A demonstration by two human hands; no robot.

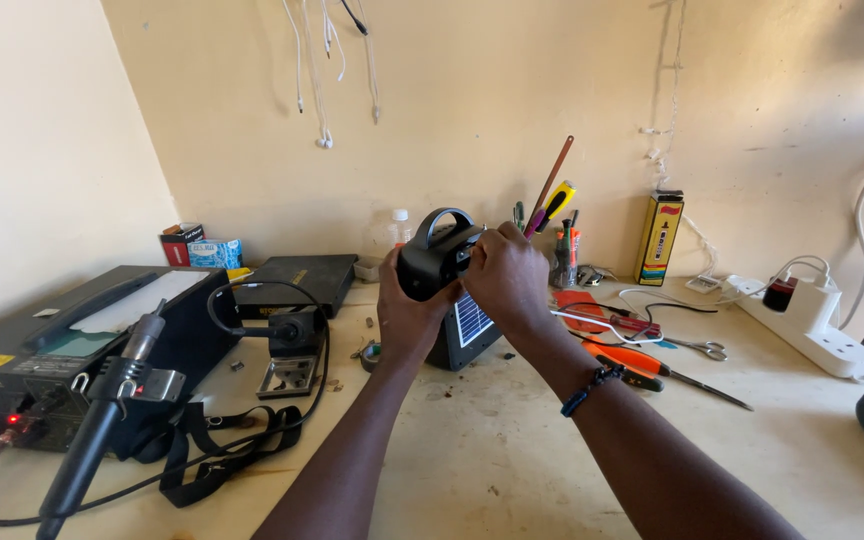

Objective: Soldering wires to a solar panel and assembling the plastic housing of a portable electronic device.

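On the pale worktop (492, 450) we have the black solar radio (444, 290) stood upright near the middle, well clear of the hot-air station (72, 350); we should keep our left hand (407, 320) clasped around its body while our right hand (507, 280) grips its top edge steadily

Your only view: head cam, worn high, tilted down and forward across workbench (472, 450) toward cream back wall (512, 110). Your forearms enter from bottom edge; left hand (407, 320) and right hand (507, 280) sit near frame centre, close range. Wide lens; bench edges reach both sides. No second view to overlap.
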